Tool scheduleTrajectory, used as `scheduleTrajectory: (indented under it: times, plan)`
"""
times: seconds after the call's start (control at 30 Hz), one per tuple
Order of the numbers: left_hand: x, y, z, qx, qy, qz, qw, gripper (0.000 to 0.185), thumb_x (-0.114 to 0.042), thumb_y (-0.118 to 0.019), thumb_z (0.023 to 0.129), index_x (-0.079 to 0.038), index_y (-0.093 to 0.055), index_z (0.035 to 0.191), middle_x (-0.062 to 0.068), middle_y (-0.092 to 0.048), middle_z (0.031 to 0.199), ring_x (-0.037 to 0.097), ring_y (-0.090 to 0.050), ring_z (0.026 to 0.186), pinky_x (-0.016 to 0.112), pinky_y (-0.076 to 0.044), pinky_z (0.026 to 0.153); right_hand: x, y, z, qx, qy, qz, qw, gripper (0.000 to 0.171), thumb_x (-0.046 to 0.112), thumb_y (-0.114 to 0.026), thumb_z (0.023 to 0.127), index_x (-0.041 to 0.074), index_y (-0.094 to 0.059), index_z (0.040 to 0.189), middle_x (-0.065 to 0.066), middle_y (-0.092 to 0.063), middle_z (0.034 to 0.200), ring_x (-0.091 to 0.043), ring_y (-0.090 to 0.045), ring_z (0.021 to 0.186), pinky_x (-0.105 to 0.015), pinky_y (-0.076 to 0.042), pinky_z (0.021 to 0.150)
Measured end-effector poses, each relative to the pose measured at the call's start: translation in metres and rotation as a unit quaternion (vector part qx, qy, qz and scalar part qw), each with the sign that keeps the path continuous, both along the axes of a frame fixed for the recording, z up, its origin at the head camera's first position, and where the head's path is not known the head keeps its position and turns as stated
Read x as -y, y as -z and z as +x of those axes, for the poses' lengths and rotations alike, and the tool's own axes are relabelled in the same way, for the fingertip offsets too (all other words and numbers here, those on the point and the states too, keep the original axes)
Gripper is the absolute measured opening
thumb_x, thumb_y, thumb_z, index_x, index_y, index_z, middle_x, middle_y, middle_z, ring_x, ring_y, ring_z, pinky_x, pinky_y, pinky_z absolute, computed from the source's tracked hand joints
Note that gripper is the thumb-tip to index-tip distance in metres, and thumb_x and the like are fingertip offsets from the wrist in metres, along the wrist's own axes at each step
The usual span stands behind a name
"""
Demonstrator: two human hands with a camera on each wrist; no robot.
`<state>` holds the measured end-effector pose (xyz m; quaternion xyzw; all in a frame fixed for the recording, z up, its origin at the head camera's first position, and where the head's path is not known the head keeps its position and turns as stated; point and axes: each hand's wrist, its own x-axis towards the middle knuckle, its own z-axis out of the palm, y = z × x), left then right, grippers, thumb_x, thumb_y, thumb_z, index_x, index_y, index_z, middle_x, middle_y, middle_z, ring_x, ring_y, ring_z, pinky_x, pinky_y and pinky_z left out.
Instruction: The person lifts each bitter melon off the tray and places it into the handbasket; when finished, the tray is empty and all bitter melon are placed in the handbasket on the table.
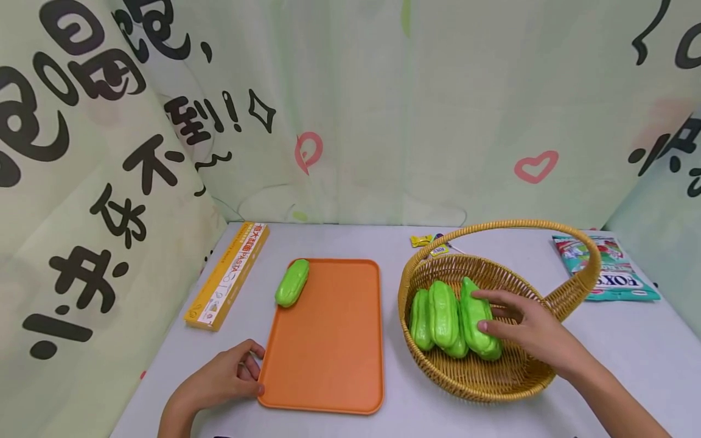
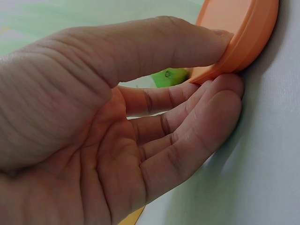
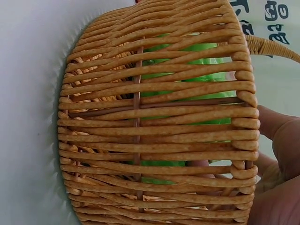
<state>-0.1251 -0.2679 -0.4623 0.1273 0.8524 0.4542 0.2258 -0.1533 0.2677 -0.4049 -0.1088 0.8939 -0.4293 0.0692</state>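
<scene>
My left hand (image 1: 221,378) holds the near left edge of an orange rectangular tray (image 1: 328,340). In the left wrist view the thumb lies on the tray's rim (image 2: 239,42) and the fingers are bent against its outer side. One green, ridged cucumber (image 1: 292,283) lies across the tray's far left corner. On the right, my right hand (image 1: 539,331) reaches into a wicker basket (image 1: 476,394) and grips the rightmost green cucumber (image 1: 477,319) between thumb and fingers. Several more cucumbers (image 1: 442,313) lie beside it. The basket wall (image 3: 159,112) hides most of that hand in the right wrist view.
A yellow pasta box (image 1: 227,277) lies left of the tray. Small wrapped candies (image 1: 429,243) sit behind the basket. A teal snack bag (image 1: 608,271) lies at the far right, partly behind the basket's tall handle (image 1: 520,225). Printed curtains surround the table.
</scene>
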Motion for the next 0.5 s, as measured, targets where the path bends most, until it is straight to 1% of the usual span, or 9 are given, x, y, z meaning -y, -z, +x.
scheduleTrajectory:
  times: [0.27, 0.37, 0.5]
  plan:
    - [-0.0004, 0.0005, 0.0001, 0.003, -0.004, 0.003, 1.0000, 0.051, -0.013, -0.081, 0.078, -0.002, -0.052, 0.118, 0.004, -0.059, 0.085, 0.017, -0.059, 0.070, 0.025, -0.045, 0.062, 0.0004, -0.0016, 0.0014, -0.002, 0.001, -0.003, 1.000, 0.053, 0.037, -0.069, 0.093, 0.017, -0.055, 0.140, -0.017, -0.046, 0.145, -0.044, -0.052, 0.122, -0.058, -0.046, 0.091]
    - [-0.0008, -0.0003, 0.0001, 0.005, -0.005, 0.002, 1.0000, 0.051, -0.013, -0.081, 0.078, -0.002, -0.052, 0.118, 0.005, -0.059, 0.085, 0.017, -0.059, 0.070, 0.025, -0.045, 0.062, 0.0002, -0.0024, 0.0015, 0.000, 0.001, -0.007, 1.000, 0.053, 0.037, -0.069, 0.093, 0.016, -0.055, 0.140, -0.018, -0.045, 0.145, -0.045, -0.051, 0.123, -0.057, -0.046, 0.091]
    - [-0.0007, -0.0012, 0.0004, 0.001, -0.002, -0.001, 1.0000, 0.051, -0.013, -0.081, 0.078, -0.002, -0.052, 0.118, 0.005, -0.059, 0.086, 0.017, -0.059, 0.071, 0.026, -0.046, 0.062, -0.0001, -0.0057, 0.0022, 0.001, 0.006, -0.003, 1.000, 0.055, 0.037, -0.069, 0.093, 0.016, -0.053, 0.142, -0.018, -0.046, 0.145, -0.043, -0.052, 0.123, -0.053, -0.049, 0.089]
